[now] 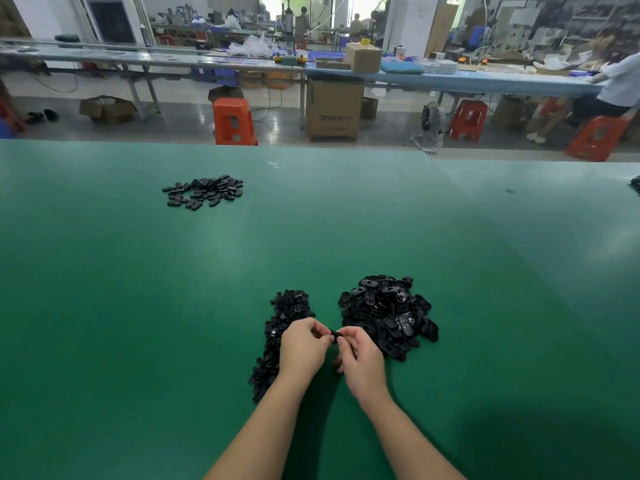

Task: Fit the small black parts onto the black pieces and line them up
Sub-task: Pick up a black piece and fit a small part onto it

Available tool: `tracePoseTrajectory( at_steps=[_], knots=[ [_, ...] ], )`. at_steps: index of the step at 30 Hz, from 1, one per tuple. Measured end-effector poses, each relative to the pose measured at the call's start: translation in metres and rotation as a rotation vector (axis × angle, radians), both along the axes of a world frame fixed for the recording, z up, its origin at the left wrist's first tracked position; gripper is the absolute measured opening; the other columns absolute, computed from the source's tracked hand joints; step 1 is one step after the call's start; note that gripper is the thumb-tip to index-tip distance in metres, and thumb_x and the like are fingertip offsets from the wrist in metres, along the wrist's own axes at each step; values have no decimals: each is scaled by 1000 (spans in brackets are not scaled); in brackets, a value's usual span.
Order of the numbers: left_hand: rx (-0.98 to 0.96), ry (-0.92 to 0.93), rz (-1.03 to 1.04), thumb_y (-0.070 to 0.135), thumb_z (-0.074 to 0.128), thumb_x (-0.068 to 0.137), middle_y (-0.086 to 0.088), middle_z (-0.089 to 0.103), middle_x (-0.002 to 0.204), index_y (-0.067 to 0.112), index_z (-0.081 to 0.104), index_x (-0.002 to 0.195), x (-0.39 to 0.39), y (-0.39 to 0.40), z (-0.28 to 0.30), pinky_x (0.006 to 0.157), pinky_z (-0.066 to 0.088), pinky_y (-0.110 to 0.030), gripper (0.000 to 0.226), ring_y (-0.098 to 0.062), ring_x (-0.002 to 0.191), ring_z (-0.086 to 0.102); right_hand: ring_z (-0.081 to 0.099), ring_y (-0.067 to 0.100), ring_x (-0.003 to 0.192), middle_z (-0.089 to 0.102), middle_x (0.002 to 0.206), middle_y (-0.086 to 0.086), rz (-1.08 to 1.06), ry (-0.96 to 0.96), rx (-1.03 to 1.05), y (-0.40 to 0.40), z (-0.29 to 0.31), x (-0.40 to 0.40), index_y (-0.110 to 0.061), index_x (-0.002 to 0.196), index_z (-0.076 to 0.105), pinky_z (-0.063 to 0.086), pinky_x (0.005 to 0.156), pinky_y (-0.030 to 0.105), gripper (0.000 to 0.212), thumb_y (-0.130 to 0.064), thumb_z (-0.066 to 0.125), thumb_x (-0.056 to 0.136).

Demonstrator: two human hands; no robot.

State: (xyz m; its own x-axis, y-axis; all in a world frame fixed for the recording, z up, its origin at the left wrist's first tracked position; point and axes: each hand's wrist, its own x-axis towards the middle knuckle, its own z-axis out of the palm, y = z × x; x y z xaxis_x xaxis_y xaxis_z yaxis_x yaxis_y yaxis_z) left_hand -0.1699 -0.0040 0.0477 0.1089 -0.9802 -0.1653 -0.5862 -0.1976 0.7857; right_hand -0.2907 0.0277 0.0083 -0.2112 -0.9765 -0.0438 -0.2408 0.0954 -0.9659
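Pale printed lettering marks the front face of a tall brown cardboard carton [334, 109] standing on the workshop floor just beyond the far edge of the green bench [138, 271]. The characters are too blurred to make out with any certainty. No other text, label, brand, number or sign is legible.

A green table [173, 306] fills the near field. Beyond it lies a glossy grey floor [180, 112] with orange stools [233, 121], a large cardboard box [334, 109] and a small fan [429, 126]. A long blue workbench [450, 79] spans the far side, carrying boxes. Machinery stands behind; windows glow far centre.
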Motion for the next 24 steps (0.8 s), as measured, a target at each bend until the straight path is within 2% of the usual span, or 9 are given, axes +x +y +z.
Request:
tracePoseTrajectory(
  at_steps=[4, 7, 9, 12, 15, 18, 22, 24],
  knots=[
    [3, -19, 23, 25, 79, 81, 10, 64, 82, 23, 61, 84, 0, -2, 3, 60, 40, -19, 19, -4, 75, 58, 58, 8, 55, 70, 76, 1, 7, -8, 1, 0, 1, -1, -22, 96, 62, 52, 52, 26, 18, -7, 54, 102],
    [-8, -55, -54, 28, 82, 80, 9, 67, 92, 26, 66, 98, 2, -4, 6, 70, 44, -24, 24, -11, 85, 62, 54, 8, 52, 62, 65, 1, 14, -16, 7, -1, 3, -2, -21, 96, 60, 50, 53, 24, 19, -5, 51, 103],
    [10, -31, -99, 26, 83, 79, 9, 70, 86, 25, 71, 88, 4, -6, 7, 71, 47, -23, 15, -11, 83, 64, 54, 7, 52, 60, 63, -1, 21, -9, 10, -1, 4, -3, -19, 97, 59, 49, 53, 22, 17, -6, 50, 103],
    [39, 34, -109, 26, 85, 77, 10, 70, 74, 27, 70, 73, 6, -5, 6, 60, 43, -20, 16, -7, 70, 62, 55, 7, 54, 61, 67, 0, 29, 5, 1, -1, 4, -3, -18, 98, 57, 50, 55, 27, 12, -9, 51, 103],
    [54, 83, -106, 25, 82, 81, 11, 71, 71, 26, 74, 77, 7, -2, 4, 58, 43, -20, 9, -3, 60, 59, 55, 8, 55, 62, 70, 1, 45, 29, -9, -1, 3, -2, -21, 100, 57, 52, 60, 39, 9, -13, 53, 103],
    [70, 99, -101, 23, 77, 86, 9, 71, 73, 26, 75, 81, 6, -1, 5, 54, 43, -21, 6, -3, 51, 54, 54, 6, 55, 65, 74, 2, 39, 51, -11, -2, 1, -3, -25, 100, 58, 54, 61, 42, 12, -14, 54, 103],
    [76, 54, -98, 23, 74, 85, 7, 71, 75, 25, 72, 80, 4, 2, 6, 54, 44, -22, 6, -8, 55, 56, 57, 6, 58, 68, 80, 0, 32, 85, -11, -3, -3, -2, -27, 99, 59, 56, 64, 45, 13, -16, 56, 102],
    [60, 14, -99, 24, 74, 83, 8, 69, 73, 24, 70, 77, 3, 3, 7, 54, 42, -20, 8, -7, 59, 58, 60, 11, 68, 69, 84, -1, 32, 95, -9, -3, -3, -2, -28, 99, 59, 57, 70, 49, 13, -16, 56, 101]
  ],
)
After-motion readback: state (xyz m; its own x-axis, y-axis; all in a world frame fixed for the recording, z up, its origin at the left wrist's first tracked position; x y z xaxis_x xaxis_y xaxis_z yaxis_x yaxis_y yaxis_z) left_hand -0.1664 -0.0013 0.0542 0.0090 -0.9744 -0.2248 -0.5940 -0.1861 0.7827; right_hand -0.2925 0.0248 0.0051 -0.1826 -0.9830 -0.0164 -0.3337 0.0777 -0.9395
